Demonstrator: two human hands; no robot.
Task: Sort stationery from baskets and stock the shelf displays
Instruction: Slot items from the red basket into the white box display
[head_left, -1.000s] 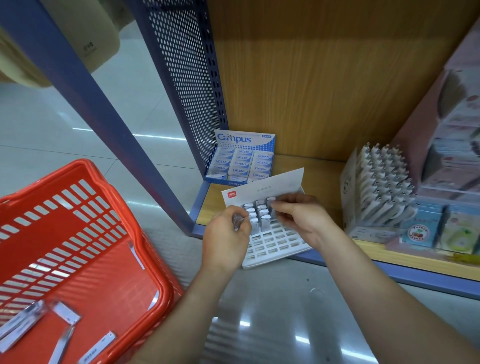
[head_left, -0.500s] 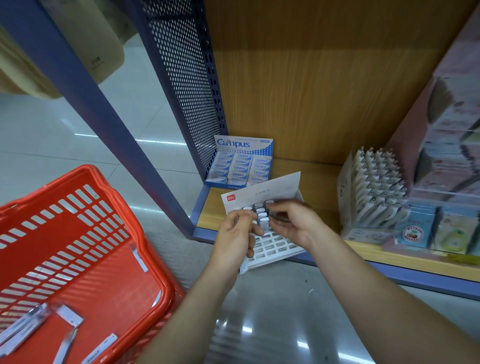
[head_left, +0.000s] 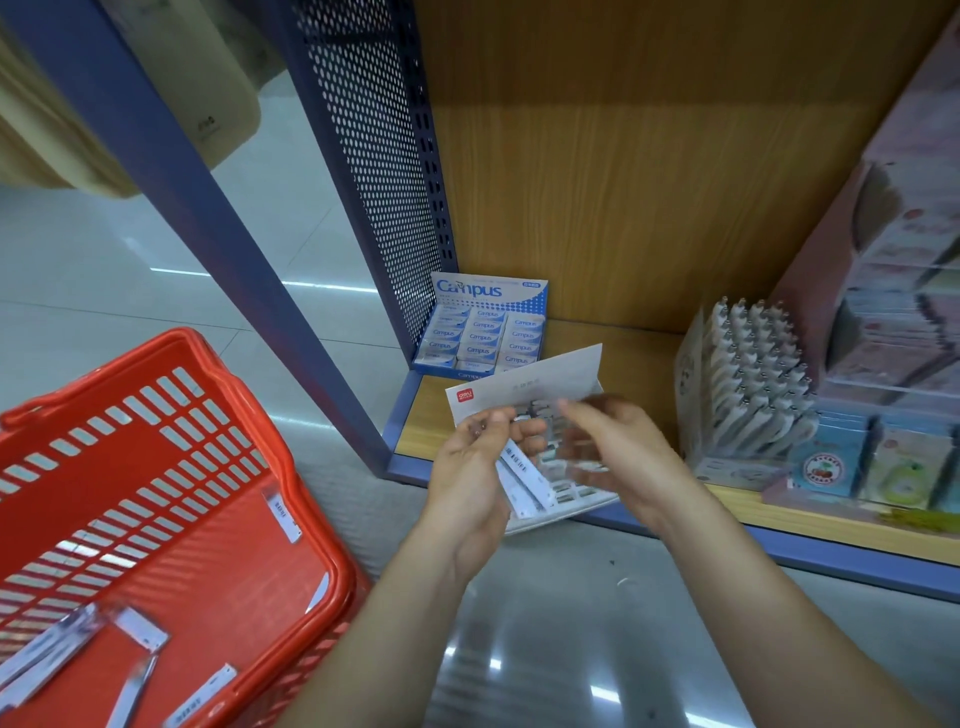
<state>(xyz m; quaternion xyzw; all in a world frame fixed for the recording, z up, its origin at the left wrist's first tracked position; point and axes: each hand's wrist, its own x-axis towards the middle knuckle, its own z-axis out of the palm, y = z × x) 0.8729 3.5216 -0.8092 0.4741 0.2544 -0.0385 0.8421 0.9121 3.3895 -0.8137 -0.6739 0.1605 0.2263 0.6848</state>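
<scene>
At the far left we see a red basket on the floor, with several slim white packs lying flat and scattered on its bottom. Beside it a blue post slants upward, and behind that stands a perforated side panel of the shelf. In the back left corner of the wooden shelf sits a blue Campus box, full of small erasers. Just in front of it, at the shelf's front edge, lies a white gridded tray with an upright backing card; a few packs stand in its rear slots. The left hand hovers over the tray's near left corner, thumb and curled fingers pinching a held pack that slants down to the right. The right hand is above the tray, blurred, so we cannot tell how its fingers lie. Further right stands a white pen display, then pink boxes.
</scene>
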